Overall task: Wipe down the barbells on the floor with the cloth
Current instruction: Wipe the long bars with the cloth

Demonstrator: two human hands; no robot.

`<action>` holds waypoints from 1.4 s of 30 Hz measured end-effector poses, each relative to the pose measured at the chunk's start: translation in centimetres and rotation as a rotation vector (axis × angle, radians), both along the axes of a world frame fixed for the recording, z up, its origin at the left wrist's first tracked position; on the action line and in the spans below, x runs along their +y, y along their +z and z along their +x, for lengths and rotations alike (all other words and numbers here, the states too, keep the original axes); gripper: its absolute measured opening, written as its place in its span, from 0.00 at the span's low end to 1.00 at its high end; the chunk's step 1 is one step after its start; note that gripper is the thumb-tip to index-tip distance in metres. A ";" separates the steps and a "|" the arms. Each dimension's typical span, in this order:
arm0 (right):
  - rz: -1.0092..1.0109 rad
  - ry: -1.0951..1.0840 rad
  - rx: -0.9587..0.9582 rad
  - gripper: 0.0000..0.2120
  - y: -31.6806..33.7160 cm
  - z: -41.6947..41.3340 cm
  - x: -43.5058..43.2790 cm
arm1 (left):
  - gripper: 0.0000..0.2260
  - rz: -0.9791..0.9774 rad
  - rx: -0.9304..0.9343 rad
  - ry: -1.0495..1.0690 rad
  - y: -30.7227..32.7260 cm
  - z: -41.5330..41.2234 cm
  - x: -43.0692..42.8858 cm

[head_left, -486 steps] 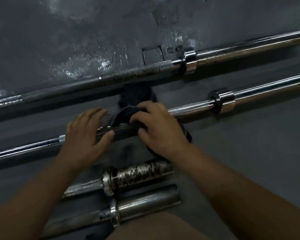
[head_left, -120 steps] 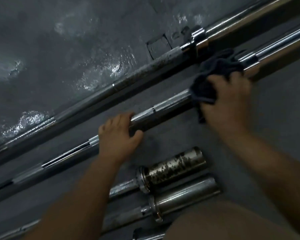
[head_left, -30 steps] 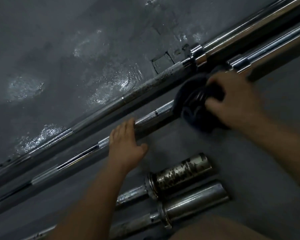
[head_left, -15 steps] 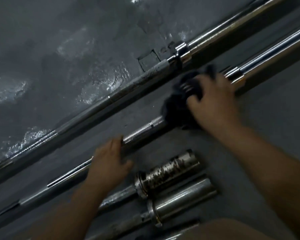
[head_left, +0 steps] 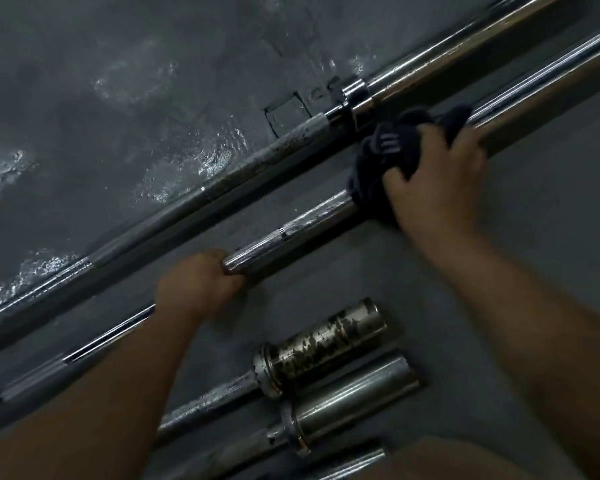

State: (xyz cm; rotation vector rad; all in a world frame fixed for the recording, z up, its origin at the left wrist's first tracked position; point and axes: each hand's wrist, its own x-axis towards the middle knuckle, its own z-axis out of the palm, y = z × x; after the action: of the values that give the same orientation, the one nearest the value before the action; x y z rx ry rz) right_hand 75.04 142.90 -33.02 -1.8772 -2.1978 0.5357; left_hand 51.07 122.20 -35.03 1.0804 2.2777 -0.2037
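Several chrome barbells lie slantwise on the grey floor. My right hand [head_left: 433,178] grips a dark cloth [head_left: 388,150] wrapped around the second barbell [head_left: 298,226], right where its shaft meets the sleeve collar. My left hand [head_left: 196,284] is curled around the knurled shaft of the same bar, lower left of the cloth. The far barbell [head_left: 250,168], dull and pitted, runs alongside it, close to the wall. The cloth hides the collar of the bar I hold.
Two more barbell ends lie near me: a rust-spotted sleeve [head_left: 326,341] and a plain steel sleeve [head_left: 354,393]. A glossy dark wall [head_left: 118,98] rises behind the far bar. Bare grey floor [head_left: 534,220] spreads to the right.
My right hand has slid the cloth up the bar to the right, onto the collar. My left hand has closed around the knurled shaft.
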 end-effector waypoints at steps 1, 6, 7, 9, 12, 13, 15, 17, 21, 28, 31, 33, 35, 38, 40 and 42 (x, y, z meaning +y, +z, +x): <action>-0.016 0.020 0.011 0.29 -0.3 -1.0 -1.7 | 0.17 -0.040 -0.124 0.035 0.4 -0.9 0.6; -0.182 0.637 0.122 0.28 0.3 -4.9 -6.8 | 0.11 0.219 0.221 0.002 0.1 0.9 -0.8; -0.170 0.630 0.164 0.27 0.7 -4.8 -5.7 | 0.11 0.265 0.293 -0.024 -0.3 1.5 -1.4; -0.035 0.419 0.230 0.25 0.8 -3.7 -2.7 | 0.11 0.262 0.342 -0.062 -0.7 1.6 -1.5; 0.037 0.049 0.125 0.27 -0.5 -2.3 0.0 | 0.12 0.147 0.299 -0.071 -0.6 -0.2 -0.3; 0.038 0.017 0.071 0.27 -1.0 -2.6 -0.7 | 0.13 0.086 0.216 -0.071 -0.4 -1.1 0.4; 0.021 0.184 0.022 0.28 -1.6 -4.2 -3.4 | 0.17 -0.065 -0.083 -0.002 0.8 -3.0 2.3; -0.055 0.490 0.040 0.28 -1.4 -5.2 -4.7 | 0.19 -0.082 -0.187 0.080 1.5 -3.5 3.0; 0.056 0.363 0.121 0.25 0.0 -3.1 0.3 | 0.25 0.172 0.251 0.005 0.1 1.3 -1.4; -0.017 0.215 -0.042 0.25 -0.1 -3.8 -7.3 | 0.40 0.202 0.188 0.167 -0.2 9.0 -5.1; -0.185 0.815 0.053 0.25 1.1 -5.4 -12.7 | 0.37 0.235 0.075 0.156 1.3 10.2 -7.3; -0.215 0.845 0.090 0.25 1.8 -5.0 -11.8 | 0.35 0.252 0.023 0.154 2.4 9.9 -8.2; -0.113 0.579 0.120 0.24 1.6 -3.2 -8.3 | 0.34 0.238 0.005 0.099 2.6 9.6 -9.0; -0.024 0.197 0.046 0.24 1.1 2.1 -2.7 | 0.36 0.178 0.026 0.034 1.4 9.4 -9.4; -0.031 0.010 -0.018 0.24 0.6 4.0 -2.0 | 0.37 0.170 0.035 0.040 0.5 9.1 -8.8; -0.010 0.037 -0.059 0.26 0.0 2.8 -3.7 | 0.37 0.186 0.046 0.053 0.1 7.8 -8.0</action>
State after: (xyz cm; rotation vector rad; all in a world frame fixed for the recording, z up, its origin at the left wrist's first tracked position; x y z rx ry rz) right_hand 77.85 139.25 -33.00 -1.8841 -2.2755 0.5044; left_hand 58.87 114.22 -34.89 1.1167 2.4006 0.0049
